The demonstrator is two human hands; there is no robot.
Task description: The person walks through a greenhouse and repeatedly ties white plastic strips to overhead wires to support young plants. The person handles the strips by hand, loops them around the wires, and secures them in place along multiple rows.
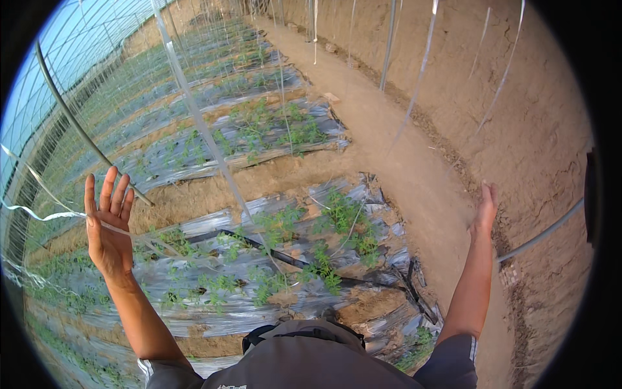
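Note:
My left hand (111, 228) is raised on the left, palm showing and fingers spread. A white plastic twine (53, 215) runs in from the left to the thumb and crosses the palm as a thin clear strip; the fingers are not closed round it. On the right, my right hand (484, 206) is held up over the dirt path, seen edge-on with its fingers extended and nothing visible in it. Between the arms lies a planting bed with green seedlings (340, 219) growing through silvery plastic mulch film (214, 321). A black irrigation hose (286, 257) crosses this bed.
Clear hanging strips (194, 109) come down before me and along the path. A curved metal pipe (82, 126) slants at left. The dirt path (388, 126) runs beside an earthen wall (525, 121), where another pipe (542, 236) juts out. More mulched rows extend ahead.

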